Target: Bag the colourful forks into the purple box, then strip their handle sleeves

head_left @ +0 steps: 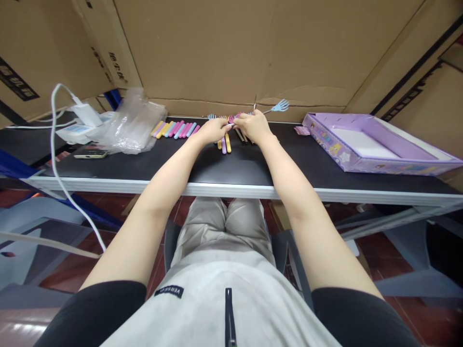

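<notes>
My right hand point(255, 126) is closed around the thin rod of a back scratcher point(280, 106). Its blue, hand-shaped head sticks out to the right. Close beside it, my left hand point(213, 131) has its fingers pinched together at the right hand's fingertips; whatever is between them is too small to make out. Under and between the hands, yellow and purple handles point(224, 144) point toward me. More scratcher heads point(231, 118), blue and pink, show behind the fingers. To the left lies a row of pink, yellow, blue and purple handles point(177, 129).
Clear plastic bags point(132, 125) lie left on the black table point(238, 168), near a phone-like slab point(91, 153) and a white charger with cable point(87, 114). A purple box tray point(372, 164) stands right, with a small pink packet point(301, 130) beside it. Cardboard point(231, 53) walls the back.
</notes>
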A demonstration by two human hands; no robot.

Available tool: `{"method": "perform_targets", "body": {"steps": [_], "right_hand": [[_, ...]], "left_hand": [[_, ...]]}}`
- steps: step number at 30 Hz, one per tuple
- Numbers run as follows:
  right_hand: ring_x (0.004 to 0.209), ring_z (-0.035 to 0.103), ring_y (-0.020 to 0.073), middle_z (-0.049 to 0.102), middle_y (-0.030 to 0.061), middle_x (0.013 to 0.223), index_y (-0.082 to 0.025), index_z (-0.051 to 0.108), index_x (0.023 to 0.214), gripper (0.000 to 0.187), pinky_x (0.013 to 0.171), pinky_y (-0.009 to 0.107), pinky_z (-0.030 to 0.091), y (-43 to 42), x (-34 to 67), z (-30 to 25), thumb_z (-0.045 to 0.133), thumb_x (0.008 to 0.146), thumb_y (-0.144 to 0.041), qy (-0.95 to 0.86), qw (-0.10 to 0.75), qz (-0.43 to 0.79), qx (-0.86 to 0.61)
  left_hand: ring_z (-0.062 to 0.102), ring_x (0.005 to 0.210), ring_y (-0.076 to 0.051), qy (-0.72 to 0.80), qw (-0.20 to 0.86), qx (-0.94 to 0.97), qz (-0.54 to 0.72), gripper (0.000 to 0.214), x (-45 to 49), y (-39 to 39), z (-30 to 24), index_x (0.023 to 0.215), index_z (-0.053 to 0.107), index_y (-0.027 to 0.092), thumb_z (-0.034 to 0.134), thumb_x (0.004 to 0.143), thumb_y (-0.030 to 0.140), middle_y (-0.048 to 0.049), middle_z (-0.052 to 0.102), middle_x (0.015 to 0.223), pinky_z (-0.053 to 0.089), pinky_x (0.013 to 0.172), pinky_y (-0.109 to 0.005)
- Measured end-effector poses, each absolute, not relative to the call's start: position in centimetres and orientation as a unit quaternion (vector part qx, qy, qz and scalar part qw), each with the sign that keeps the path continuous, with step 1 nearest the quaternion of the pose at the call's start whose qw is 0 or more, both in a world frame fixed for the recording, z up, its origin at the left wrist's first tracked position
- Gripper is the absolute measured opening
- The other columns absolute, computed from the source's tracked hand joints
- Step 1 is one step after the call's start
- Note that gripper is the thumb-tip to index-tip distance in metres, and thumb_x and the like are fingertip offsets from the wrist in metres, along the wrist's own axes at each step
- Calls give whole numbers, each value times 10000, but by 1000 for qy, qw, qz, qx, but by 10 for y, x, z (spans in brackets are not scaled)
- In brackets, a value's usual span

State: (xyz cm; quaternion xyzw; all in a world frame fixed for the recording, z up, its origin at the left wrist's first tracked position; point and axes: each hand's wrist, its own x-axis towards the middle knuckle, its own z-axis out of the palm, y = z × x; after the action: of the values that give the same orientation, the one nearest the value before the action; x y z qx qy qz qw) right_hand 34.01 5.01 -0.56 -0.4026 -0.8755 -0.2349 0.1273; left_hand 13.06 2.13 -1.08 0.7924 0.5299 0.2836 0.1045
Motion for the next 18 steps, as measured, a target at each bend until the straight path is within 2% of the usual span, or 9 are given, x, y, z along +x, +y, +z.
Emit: {"method": "perform_targets", "body": {"steps": [5, 10, 15, 18], "right_hand": [[1044, 725, 239, 860, 121, 1221, -212, 841, 1278, 392, 1066, 436, 486, 53, 342, -7, 455, 1223, -258, -876, 141, -243, -391], [1053, 728, 239, 852, 107, 1173, -230, 833, 1276, 375, 1093, 451, 486, 59, 339, -9, 464, 1222, -269, -875, 146, -233, -397], [1121, 761, 308, 856, 170, 1178, -177, 853, 1168, 334, 1080, 481, 516, 67, 381, -9, 523, 1170, -233, -829, 159, -207, -495], [1211, 770, 367, 840, 216, 1283, -155, 849, 1176, 351, 1106, 528, 519, 65, 416, -4, 500, 1145, -185, -771, 174, -181, -585]], "left_hand": [[580, 864, -226, 518, 150, 779, 320, 315, 133, 26, -12, 779, 625, 227, 606, 1081, 312, -12, 617, 770, 454, 869, -340], [435, 729, -169, 524, 209, 763, 316, 464, 141, 12, -1, 646, 452, 236, 606, 1083, 221, 32, 451, 685, 348, 759, -324], [407, 648, -159, 579, 222, 728, 294, 399, 112, -5, 5, 701, 516, 233, 586, 1094, 223, 41, 447, 653, 349, 711, -318], [520, 699, -194, 633, 187, 680, 318, 341, 84, 3, -1, 764, 551, 244, 558, 1104, 277, 10, 514, 672, 437, 753, -325]]}}
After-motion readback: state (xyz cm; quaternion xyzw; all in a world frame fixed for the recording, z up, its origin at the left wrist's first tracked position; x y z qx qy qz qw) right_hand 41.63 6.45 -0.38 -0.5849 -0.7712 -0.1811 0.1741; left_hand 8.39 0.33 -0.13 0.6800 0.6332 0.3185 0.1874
